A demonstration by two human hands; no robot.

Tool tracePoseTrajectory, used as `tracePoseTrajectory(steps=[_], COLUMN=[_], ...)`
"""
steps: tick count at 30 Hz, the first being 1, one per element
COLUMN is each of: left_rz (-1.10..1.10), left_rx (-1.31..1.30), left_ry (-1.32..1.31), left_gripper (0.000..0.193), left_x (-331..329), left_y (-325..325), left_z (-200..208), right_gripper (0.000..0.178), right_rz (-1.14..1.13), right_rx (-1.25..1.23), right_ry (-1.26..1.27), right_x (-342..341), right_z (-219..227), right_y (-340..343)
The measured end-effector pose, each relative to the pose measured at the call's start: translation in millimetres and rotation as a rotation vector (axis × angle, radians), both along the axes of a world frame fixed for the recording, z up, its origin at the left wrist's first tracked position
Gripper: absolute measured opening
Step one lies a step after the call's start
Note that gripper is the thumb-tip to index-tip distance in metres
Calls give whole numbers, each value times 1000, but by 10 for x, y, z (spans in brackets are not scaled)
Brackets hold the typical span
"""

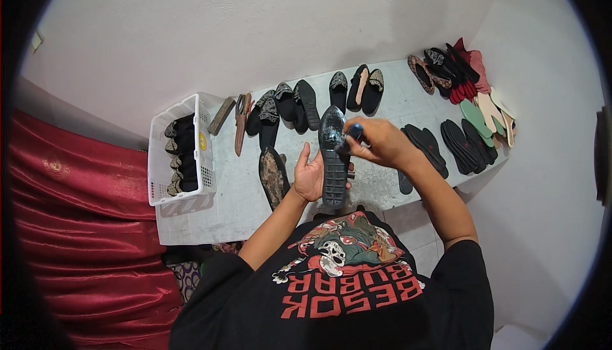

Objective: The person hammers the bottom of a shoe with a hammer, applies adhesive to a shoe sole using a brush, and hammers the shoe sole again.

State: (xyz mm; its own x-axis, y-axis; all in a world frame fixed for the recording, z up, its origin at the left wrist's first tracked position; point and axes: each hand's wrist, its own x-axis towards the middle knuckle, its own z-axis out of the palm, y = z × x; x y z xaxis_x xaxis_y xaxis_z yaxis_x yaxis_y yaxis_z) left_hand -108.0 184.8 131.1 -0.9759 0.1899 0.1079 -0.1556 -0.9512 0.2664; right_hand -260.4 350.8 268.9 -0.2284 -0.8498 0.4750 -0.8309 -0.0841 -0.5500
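One black sole point(335, 181) was held in the curled left hand point(310, 176); the right hand point(382, 141) pinched a blue-ended tool point(356, 131).

On the bench point(239, 187), we list: left end, a basket point(205, 168), shoes point(184, 134) inside; right of it, a block point(221, 116); along the back, before the wall point(287, 31), a row of shoes point(373, 92); back right, further shoes point(438, 60); before these, insoles point(473, 119); right front, stacked soles point(460, 149). Left of the basket, a curtain point(89, 222). Over the bench front, in our left grip point(310, 178), a sole point(335, 178).
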Motion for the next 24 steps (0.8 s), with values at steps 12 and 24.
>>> tracePoseTrajectory(steps=[12, 24], left_rz=[78, 22], left_rx=[-72, -69], left_ry=[33, 14], left_gripper=[85, 87], left_x=[23, 14], left_y=[44, 112], left_z=[45, 33], right_gripper=[24, 26], right_rz=[0, 42], right_rx=[9, 20], right_ry=[-109, -23], right_x=[-9, 55], right_z=[-33, 53], right_y=[-146, -112])
